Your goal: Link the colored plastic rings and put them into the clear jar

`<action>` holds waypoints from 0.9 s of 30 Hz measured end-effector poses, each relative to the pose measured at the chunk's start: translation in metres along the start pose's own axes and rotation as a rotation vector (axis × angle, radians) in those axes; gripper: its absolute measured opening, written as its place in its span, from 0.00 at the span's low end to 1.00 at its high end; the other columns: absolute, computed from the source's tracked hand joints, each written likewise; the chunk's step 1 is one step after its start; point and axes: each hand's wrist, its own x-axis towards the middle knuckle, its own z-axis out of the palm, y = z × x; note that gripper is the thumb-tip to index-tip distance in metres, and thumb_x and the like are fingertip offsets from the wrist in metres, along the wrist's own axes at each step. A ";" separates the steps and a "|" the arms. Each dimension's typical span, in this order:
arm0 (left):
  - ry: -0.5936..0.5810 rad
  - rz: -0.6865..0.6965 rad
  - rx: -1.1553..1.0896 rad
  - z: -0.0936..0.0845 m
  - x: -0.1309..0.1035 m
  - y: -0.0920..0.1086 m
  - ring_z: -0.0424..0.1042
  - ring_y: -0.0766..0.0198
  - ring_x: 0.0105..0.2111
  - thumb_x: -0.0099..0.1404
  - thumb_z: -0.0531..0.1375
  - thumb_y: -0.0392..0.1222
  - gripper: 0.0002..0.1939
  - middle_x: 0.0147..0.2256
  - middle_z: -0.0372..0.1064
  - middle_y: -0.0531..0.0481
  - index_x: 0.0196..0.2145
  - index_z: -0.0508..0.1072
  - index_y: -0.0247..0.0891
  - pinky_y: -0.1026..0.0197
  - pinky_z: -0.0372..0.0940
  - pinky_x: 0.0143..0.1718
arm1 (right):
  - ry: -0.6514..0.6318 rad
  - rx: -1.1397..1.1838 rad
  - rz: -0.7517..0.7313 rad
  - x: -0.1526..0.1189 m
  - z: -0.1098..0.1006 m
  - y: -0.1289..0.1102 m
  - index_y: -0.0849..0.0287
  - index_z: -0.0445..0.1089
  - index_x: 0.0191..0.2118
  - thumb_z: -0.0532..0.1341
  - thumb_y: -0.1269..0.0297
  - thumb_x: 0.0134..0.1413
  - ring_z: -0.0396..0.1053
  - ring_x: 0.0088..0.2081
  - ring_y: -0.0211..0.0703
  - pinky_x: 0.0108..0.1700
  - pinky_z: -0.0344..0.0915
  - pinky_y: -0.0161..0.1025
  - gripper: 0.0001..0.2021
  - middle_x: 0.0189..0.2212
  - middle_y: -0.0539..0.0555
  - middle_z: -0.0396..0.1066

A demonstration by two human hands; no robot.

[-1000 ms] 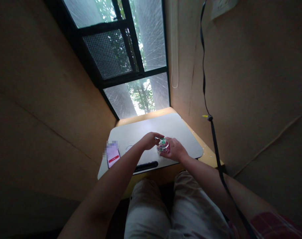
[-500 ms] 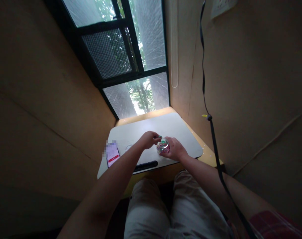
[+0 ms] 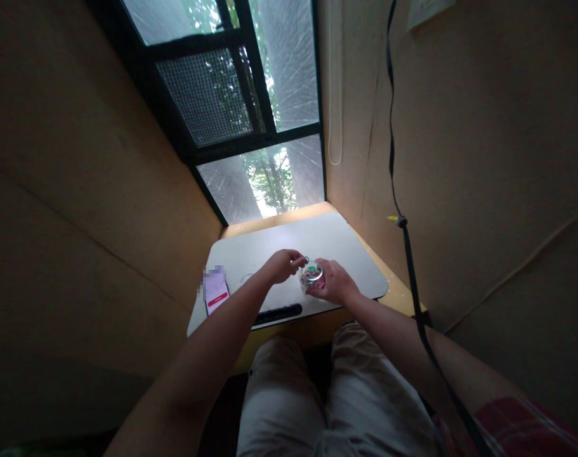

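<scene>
A clear round jar (image 3: pixel 312 273) with small pink, green and white pieces inside stands on the white lap table (image 3: pixel 269 244). My right hand (image 3: pixel 335 282) wraps round the jar from its right side. Over the jar's left rim, my left hand (image 3: pixel 285 264) pinches a small green ring (image 3: pixel 306 259) that looks like a hair tie between thumb and forefinger. What the pieces in the jar are is too small to tell exactly.
A phone (image 3: pixel 216 293) lies at the table's left side. Near my left forearm is a faint clear disc (image 3: pixel 247 277), partly hidden. A dark slot (image 3: pixel 279 312) runs along the front edge. A black strap (image 3: pixel 407 254) hangs at the right, and a window (image 3: pixel 264 171) stands behind.
My left hand has lifted slightly and drawn a little left from the jar's opening, with the small green ring in its fingertips. My right hand stays round the jar.
</scene>
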 end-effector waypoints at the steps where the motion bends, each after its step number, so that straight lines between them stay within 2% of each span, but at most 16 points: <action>1: 0.009 -0.003 0.001 0.000 0.000 0.001 0.66 0.68 0.22 0.61 0.56 0.52 0.19 0.30 0.75 0.47 0.35 0.77 0.34 0.66 0.58 0.24 | -0.001 -0.002 0.001 0.000 0.000 0.000 0.60 0.59 0.55 0.68 0.41 0.36 0.66 0.43 0.53 0.44 0.62 0.45 0.42 0.42 0.60 0.69; 6: 0.037 0.002 -0.006 0.001 0.000 0.005 0.65 0.68 0.22 0.60 0.56 0.50 0.17 0.27 0.74 0.48 0.33 0.77 0.34 0.66 0.57 0.23 | 0.007 -0.005 0.002 0.000 0.003 0.002 0.60 0.59 0.55 0.68 0.40 0.36 0.65 0.43 0.53 0.44 0.62 0.45 0.43 0.42 0.60 0.69; 11: 0.006 -0.012 0.015 0.002 0.002 0.008 0.64 0.67 0.21 0.62 0.54 0.51 0.20 0.24 0.72 0.49 0.36 0.78 0.33 0.65 0.56 0.23 | 0.013 -0.004 -0.008 0.000 0.004 0.003 0.59 0.59 0.55 0.68 0.41 0.37 0.65 0.42 0.53 0.44 0.62 0.45 0.42 0.42 0.60 0.69; 14: 0.001 -0.018 0.008 0.002 0.003 0.008 0.62 0.68 0.19 0.64 0.51 0.50 0.22 0.20 0.68 0.52 0.38 0.79 0.33 0.64 0.55 0.23 | 0.006 -0.006 -0.007 0.000 0.004 0.002 0.60 0.59 0.55 0.68 0.41 0.37 0.66 0.42 0.53 0.44 0.62 0.46 0.42 0.42 0.60 0.69; 17: 0.012 -0.015 -0.053 0.003 0.003 0.005 0.58 0.69 0.18 0.65 0.49 0.52 0.24 0.17 0.61 0.54 0.35 0.79 0.31 0.64 0.52 0.23 | 0.000 -0.001 -0.005 0.000 0.003 0.002 0.61 0.58 0.56 0.68 0.41 0.37 0.65 0.43 0.54 0.45 0.63 0.47 0.42 0.42 0.61 0.69; 22: 0.041 -0.161 -0.430 0.005 0.000 -0.002 0.53 0.70 0.17 0.66 0.48 0.59 0.29 0.17 0.53 0.56 0.31 0.77 0.31 0.65 0.47 0.19 | 0.001 0.022 -0.002 -0.001 0.003 0.002 0.61 0.58 0.56 0.68 0.42 0.37 0.65 0.44 0.54 0.47 0.63 0.47 0.43 0.44 0.61 0.68; 27: -0.016 -0.362 -0.929 0.001 -0.003 0.000 0.51 0.75 0.15 0.65 0.53 0.58 0.24 0.21 0.56 0.55 0.34 0.74 0.32 0.71 0.43 0.15 | 0.004 0.039 -0.001 -0.001 0.003 0.001 0.60 0.58 0.56 0.68 0.42 0.38 0.65 0.44 0.53 0.47 0.62 0.48 0.42 0.44 0.61 0.68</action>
